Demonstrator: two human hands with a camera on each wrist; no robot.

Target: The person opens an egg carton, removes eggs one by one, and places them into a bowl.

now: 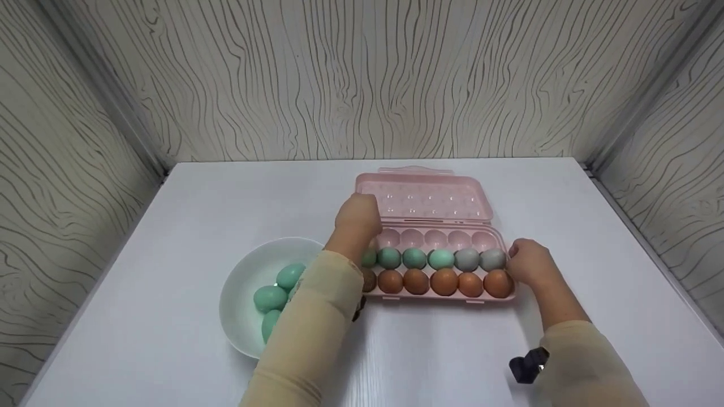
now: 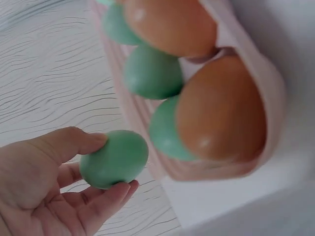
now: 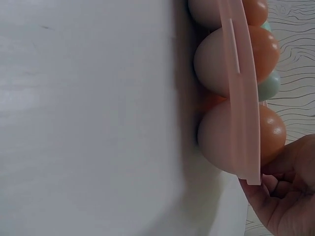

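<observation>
A pink plastic egg box (image 1: 435,298) lies with its lid (image 1: 427,183) folded back. Brown eggs (image 1: 444,281) fill its front row, green and greyish eggs (image 1: 414,258) the middle row, and bare hollows show at the back. Over the box's back left end is my left hand (image 1: 357,217); the left wrist view shows it pinching a green egg (image 2: 115,160) between thumb and fingertips, raised beside the box. With thumb and fingers my right hand (image 1: 530,263) grips the right end of the box rim (image 3: 248,113). My left forearm hides the box's left end.
A white bowl (image 1: 231,299) holding several green eggs (image 1: 270,298) stands left of the box, partly behind my left sleeve. Wood-grain panels (image 1: 362,85) rise behind and at both sides of the white table (image 1: 430,356).
</observation>
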